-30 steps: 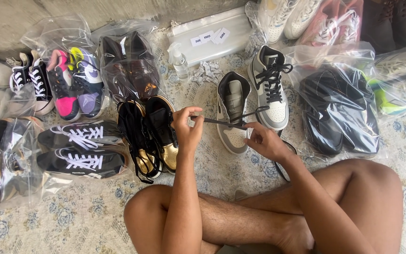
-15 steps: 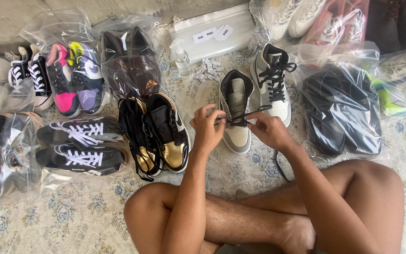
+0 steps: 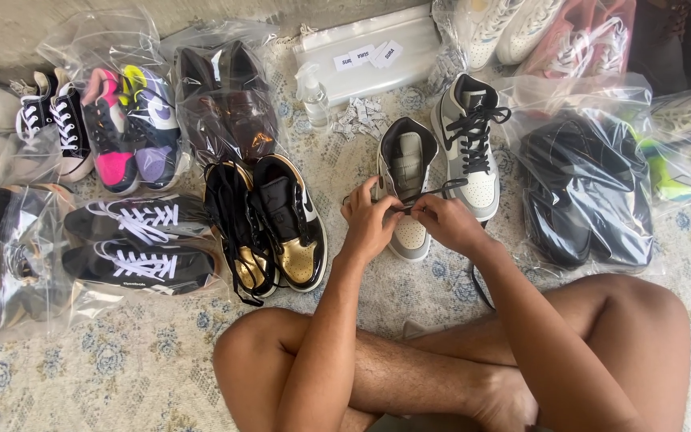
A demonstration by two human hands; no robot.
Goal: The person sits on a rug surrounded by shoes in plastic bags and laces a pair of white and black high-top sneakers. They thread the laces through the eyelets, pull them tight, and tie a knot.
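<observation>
1. The left hand (image 3: 369, 220) and right hand (image 3: 448, 224) each pinch the black lace (image 3: 433, 192) over the grey high-top sneaker (image 3: 406, 188).
2. The lace looks thin and limp, best gripped near its ends; the sneaker seems light but stiff.
3. A patterned rug (image 3: 121, 360) lies beneath, with bagged shoes (image 3: 225, 100) beyond the left hand.

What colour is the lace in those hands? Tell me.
Black. Both hands, left hand and right hand, pinch the lace; head view.
</observation>
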